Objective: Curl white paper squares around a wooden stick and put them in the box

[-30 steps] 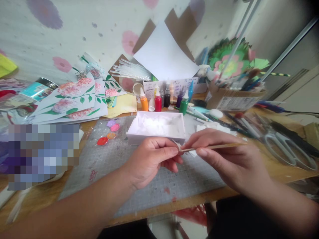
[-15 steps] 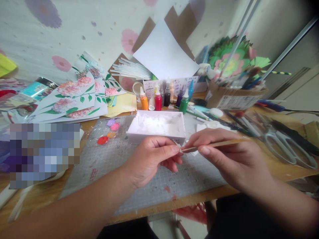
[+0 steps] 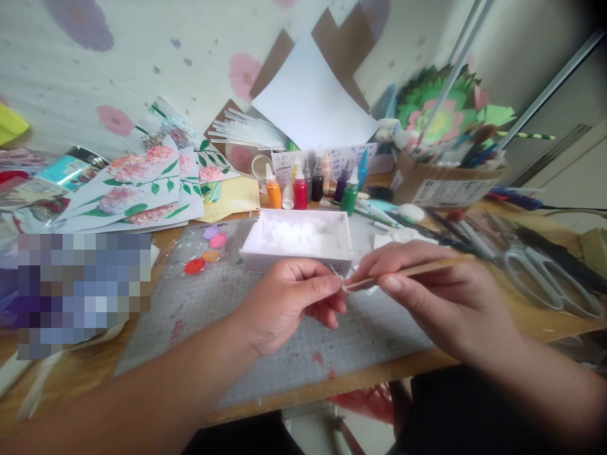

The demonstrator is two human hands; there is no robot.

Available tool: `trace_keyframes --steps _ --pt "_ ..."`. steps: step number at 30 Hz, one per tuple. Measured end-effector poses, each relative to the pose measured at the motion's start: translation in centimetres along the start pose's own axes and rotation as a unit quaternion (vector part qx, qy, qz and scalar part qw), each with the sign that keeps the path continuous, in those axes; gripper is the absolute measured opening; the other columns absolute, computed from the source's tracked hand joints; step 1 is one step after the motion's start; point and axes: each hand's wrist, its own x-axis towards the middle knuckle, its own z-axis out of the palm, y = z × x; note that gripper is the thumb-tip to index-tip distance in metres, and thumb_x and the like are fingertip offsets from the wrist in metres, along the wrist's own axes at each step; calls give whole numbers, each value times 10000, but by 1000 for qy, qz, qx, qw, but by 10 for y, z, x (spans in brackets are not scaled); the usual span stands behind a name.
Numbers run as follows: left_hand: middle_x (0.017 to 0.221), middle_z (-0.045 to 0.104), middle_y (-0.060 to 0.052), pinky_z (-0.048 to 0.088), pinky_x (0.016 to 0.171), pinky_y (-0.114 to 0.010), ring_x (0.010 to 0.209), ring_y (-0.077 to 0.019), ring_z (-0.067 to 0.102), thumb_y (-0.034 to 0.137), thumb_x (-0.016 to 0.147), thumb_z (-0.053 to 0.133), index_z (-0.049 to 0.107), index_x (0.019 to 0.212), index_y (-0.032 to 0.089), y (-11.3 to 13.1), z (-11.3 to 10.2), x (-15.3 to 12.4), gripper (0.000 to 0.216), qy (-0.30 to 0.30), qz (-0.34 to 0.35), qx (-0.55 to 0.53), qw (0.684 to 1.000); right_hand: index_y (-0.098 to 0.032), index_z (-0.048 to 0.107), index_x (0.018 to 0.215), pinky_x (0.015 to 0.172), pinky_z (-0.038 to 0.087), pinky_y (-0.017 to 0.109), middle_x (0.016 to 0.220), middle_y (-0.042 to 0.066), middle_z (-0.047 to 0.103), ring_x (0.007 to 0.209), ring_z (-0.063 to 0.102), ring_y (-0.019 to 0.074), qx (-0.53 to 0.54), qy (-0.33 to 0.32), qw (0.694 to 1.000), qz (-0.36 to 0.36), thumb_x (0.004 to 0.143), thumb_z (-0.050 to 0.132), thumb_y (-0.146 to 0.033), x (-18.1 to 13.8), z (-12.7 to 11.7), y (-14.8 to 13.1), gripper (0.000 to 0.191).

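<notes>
My left hand (image 3: 296,294) is closed in a pinch over the middle of the grey cutting mat (image 3: 265,366). Between its thumb and forefinger sits a small thin white piece (image 3: 339,278), too small to name. My right hand (image 3: 446,303) grips a flat wooden stick (image 3: 431,266) between thumb and fingers. The stick lies nearly level, its narrow tip meeting the white piece at the left fingertips. Just behind my hands stands an open white box (image 3: 296,260) with fluffy white material inside. Dabs of red, orange, pink and purple paint (image 3: 194,266) lie left of the box.
Several paint bottles (image 3: 300,193) stand behind the box. Grey-handled scissors (image 3: 535,272) and brushes lie at the right, below a cardboard box (image 3: 450,180) of tools. Flower pictures (image 3: 142,183) cover the back left. The table's front edge (image 3: 265,407) runs beneath my forearms.
Both hands stay almost where they were. The stick's tip is still at the white piece, with only a slight shift of the stick and of the whole view.
</notes>
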Motion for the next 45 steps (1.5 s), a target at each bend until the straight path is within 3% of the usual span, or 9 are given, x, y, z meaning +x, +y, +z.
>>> trace_keyframes --steps 11,21,32,37,42,45 --pt "621 649 -11 485 513 -214 519 -97 590 286 771 711 640 671 131 -2 0 2 197 23 6 18 1000 -206 660 873 717 580 278 838 45 709 810 687 173 -32 -32 999 -31 837 619 -119 3 0 -4 102" --pt "646 658 -27 490 536 -236 544 -111 596 269 799 667 675 704 130 0 0 1 169 8 16 17 1000 -210 662 894 686 584 261 843 37 714 798 698 169 -16 1 1000 -1 849 618 -152 1 1 0 85" --pt "654 656 5 485 549 -234 551 -104 593 265 763 698 648 712 144 -1 0 0 141 50 8 90 995 -191 644 846 707 558 267 830 44 716 791 687 160 -112 -28 992 -48 851 612 -155 1 1 0 48" --pt "651 654 8 473 542 -229 532 -93 581 247 770 670 636 701 142 -1 1 1 130 59 13 105 993 -199 679 854 666 568 258 813 34 726 773 696 164 -124 13 991 -36 845 625 -170 3 1 5 62" --pt "634 642 6 470 556 -239 516 -85 564 238 764 658 607 656 136 -1 2 2 157 68 8 110 992 -205 717 787 629 560 260 772 26 729 740 697 163 -213 119 969 -23 847 622 -166 16 1 20 119" --pt "624 633 9 471 566 -248 513 -87 563 238 754 658 591 638 135 0 3 2 169 71 4 113 991 -194 703 786 616 562 269 760 26 724 723 702 166 -206 157 966 -4 840 625 -168 28 3 35 97"
